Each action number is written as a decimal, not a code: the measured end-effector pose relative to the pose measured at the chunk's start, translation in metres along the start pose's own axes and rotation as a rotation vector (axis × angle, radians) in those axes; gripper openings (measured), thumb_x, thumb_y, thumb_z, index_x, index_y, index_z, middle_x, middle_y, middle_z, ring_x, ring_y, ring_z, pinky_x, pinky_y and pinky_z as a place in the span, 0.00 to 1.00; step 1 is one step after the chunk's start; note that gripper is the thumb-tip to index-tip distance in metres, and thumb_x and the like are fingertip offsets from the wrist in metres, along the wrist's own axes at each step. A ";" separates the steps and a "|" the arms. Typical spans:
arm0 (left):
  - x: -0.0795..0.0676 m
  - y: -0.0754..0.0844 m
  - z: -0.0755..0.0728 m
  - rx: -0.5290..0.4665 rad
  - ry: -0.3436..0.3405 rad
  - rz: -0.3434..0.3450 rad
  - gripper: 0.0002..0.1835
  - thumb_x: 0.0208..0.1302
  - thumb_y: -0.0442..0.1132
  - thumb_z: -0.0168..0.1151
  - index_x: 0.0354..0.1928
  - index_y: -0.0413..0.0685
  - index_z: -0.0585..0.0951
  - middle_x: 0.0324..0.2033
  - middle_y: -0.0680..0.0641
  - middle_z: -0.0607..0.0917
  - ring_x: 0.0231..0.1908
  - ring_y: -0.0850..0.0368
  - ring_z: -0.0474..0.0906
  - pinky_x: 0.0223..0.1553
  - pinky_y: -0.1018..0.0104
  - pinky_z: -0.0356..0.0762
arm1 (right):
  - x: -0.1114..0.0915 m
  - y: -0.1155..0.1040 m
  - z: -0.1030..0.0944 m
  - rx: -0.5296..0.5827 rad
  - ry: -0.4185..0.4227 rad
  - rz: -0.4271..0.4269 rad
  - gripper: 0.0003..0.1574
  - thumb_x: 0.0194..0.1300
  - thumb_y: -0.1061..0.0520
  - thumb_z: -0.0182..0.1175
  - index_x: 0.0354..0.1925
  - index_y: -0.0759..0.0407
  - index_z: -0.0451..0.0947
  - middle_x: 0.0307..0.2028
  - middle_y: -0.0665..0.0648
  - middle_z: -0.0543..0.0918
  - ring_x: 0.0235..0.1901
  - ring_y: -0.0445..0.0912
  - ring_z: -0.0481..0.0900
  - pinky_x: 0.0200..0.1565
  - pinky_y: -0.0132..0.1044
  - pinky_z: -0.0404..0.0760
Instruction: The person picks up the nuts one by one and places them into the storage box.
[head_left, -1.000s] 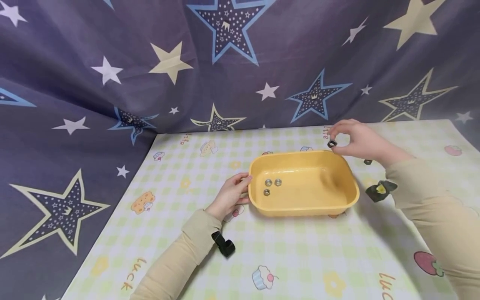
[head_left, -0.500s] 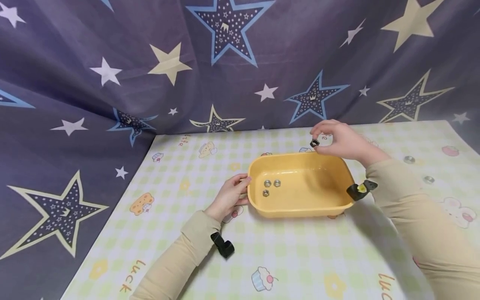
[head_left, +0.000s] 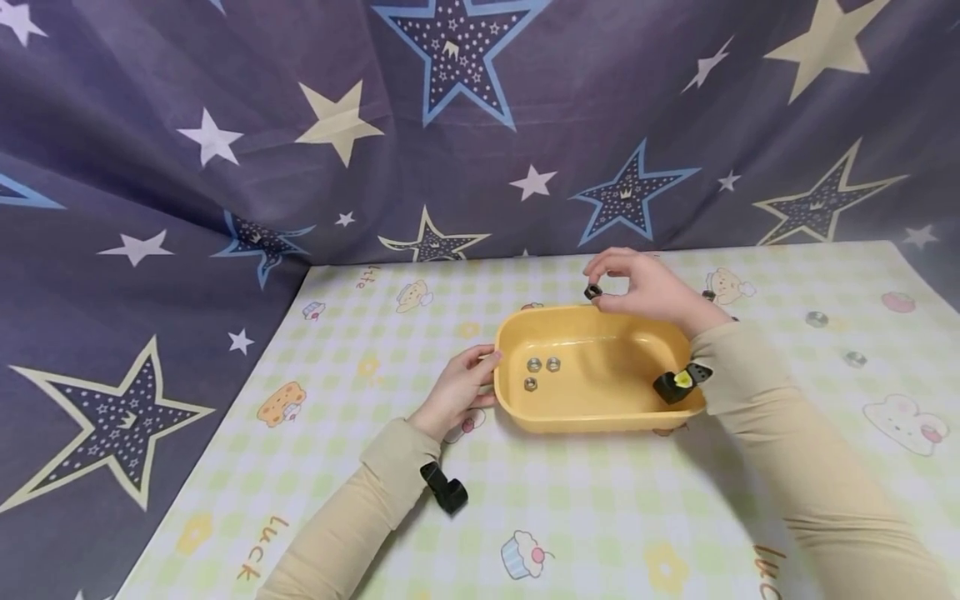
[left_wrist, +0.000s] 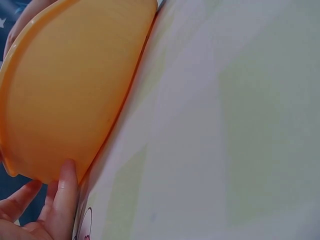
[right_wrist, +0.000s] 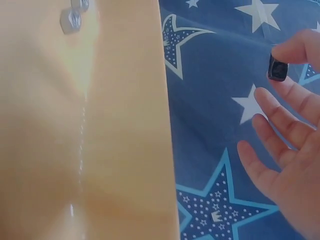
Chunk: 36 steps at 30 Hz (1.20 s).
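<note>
A yellow plastic tub (head_left: 600,417) stands on the checked tablecloth, with three silver hex nuts (head_left: 533,365) lying toward its left end. My left hand (head_left: 459,387) holds that left end, its fingertips against the outer wall in the left wrist view. Above the tub's back rim, my right hand (head_left: 637,283) pinches a black hex nut (head_left: 592,292) between thumb and index finger. In the right wrist view the black nut (right_wrist: 278,68) sits at the fingertips while the other fingers spread loosely.
Two silver nuts (head_left: 817,319) lie on the cloth to the right of the tub. A dark nut (head_left: 708,295) shows behind the right wrist, another barely past the sleeve. A star-patterned curtain (head_left: 360,192) hangs behind the table.
My right hand has moved left along the tub's back rim, carrying the black nut. My left hand and the tub have stayed put; the silver nuts at right came into sight.
</note>
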<state>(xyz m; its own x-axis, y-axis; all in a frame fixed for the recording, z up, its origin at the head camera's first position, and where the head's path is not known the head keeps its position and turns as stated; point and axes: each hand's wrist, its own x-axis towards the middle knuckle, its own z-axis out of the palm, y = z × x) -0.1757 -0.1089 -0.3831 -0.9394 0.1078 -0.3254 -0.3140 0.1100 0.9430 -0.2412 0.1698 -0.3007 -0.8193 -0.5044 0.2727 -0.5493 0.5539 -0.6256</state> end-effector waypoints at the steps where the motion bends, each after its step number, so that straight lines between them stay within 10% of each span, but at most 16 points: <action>1: 0.000 0.000 0.000 0.001 0.002 0.001 0.20 0.70 0.45 0.53 0.60 0.46 0.73 0.50 0.42 0.78 0.33 0.62 0.81 0.26 0.73 0.84 | 0.000 0.000 0.002 0.004 -0.004 0.003 0.09 0.54 0.62 0.63 0.36 0.62 0.79 0.49 0.61 0.79 0.53 0.54 0.72 0.56 0.50 0.73; 22: 0.002 -0.001 -0.002 -0.004 -0.009 -0.013 0.21 0.70 0.45 0.54 0.61 0.46 0.72 0.50 0.42 0.78 0.34 0.61 0.81 0.26 0.72 0.83 | 0.007 -0.013 0.035 0.224 -0.072 -0.026 0.10 0.54 0.67 0.63 0.38 0.64 0.79 0.50 0.64 0.79 0.56 0.55 0.72 0.64 0.55 0.69; 36: 0.003 -0.003 -0.001 -0.027 0.001 -0.001 0.20 0.70 0.45 0.54 0.60 0.46 0.73 0.47 0.44 0.79 0.32 0.63 0.81 0.25 0.74 0.83 | 0.017 -0.011 0.057 0.117 -0.385 -0.062 0.08 0.53 0.65 0.64 0.35 0.62 0.79 0.46 0.63 0.80 0.51 0.54 0.74 0.58 0.54 0.75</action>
<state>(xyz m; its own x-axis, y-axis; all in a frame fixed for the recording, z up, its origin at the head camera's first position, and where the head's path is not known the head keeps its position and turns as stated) -0.1778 -0.1096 -0.3870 -0.9393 0.1063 -0.3261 -0.3184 0.0834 0.9443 -0.2392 0.1174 -0.3306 -0.6517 -0.7577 0.0324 -0.5550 0.4473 -0.7014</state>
